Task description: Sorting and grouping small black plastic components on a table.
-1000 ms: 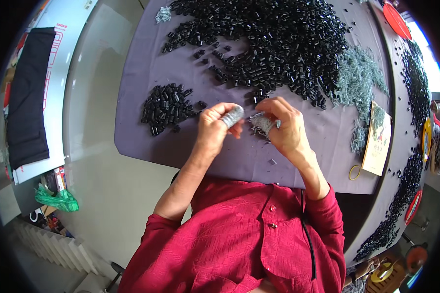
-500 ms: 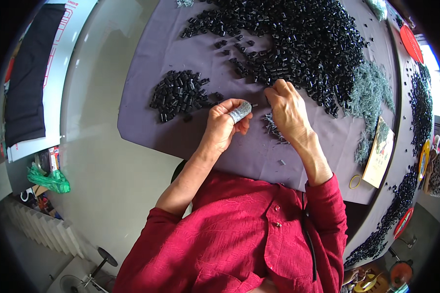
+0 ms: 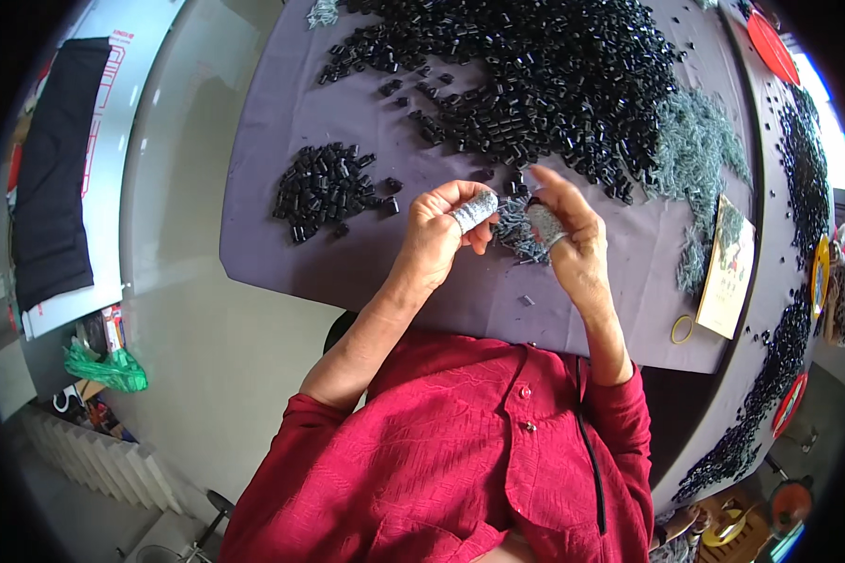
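Black cylindrical pieces lie heaped on the purple-grey tablecloth. On your right hand, thumb and forefinger, bunched earlier, now stand apart, exposing more grey pins. It is unclear whether your left hand clamps a piece. Pale floor lies to the left.

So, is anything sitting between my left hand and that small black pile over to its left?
Only low bits: a few loose black pieces lie on the purple-grey cloth between your left hand and the small black pile, by its right edge. Nothing else visible stands in that gap.
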Demonstrator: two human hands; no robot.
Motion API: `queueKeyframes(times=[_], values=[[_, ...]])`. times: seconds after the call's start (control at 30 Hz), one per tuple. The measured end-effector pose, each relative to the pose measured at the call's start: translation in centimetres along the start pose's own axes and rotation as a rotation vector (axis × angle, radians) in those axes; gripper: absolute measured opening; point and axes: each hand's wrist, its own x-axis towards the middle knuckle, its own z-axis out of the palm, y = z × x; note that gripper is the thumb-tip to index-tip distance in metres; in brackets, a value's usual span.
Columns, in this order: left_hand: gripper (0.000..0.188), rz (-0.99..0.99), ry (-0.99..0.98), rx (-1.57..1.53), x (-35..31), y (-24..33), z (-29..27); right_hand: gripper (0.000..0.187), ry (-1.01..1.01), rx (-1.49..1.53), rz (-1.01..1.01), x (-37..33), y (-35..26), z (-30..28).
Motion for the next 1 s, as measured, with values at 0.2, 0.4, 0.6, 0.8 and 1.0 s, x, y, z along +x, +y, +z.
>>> queueKeyframes(times=[0.2,0.4,0.6,0.8,1.0], values=[[0.01,-0.001,-0.07,0.095,-0.1,-0.5,1.6,0.036,-0.042,-0.069,-0.03,-1.3,-0.2,-1.9],[0.01,0.057,-0.114,0.186,-0.4,-0.9,2.6,0.043,-0.032,-0.207,-0.166,-1.6,0.0,-1.9],[0.01,0.128,-0.107,0.398,-0.9,-0.7,3.0,0.047,-0.056,-0.303,-0.214,-1.9,-0.7,-2.1],[0.01,0.076,-0.119,0.2,-1.0,-1.7,2.7,0.046,-0.06,-0.288,-0.126,-2.3,-0.6,-2.2],[0.01,0.065,-0.07,0.237,-1.1,-1.6,3.0,0.032,0.013,-0.104,0.008,-2.8,-0.3,-1.7]])
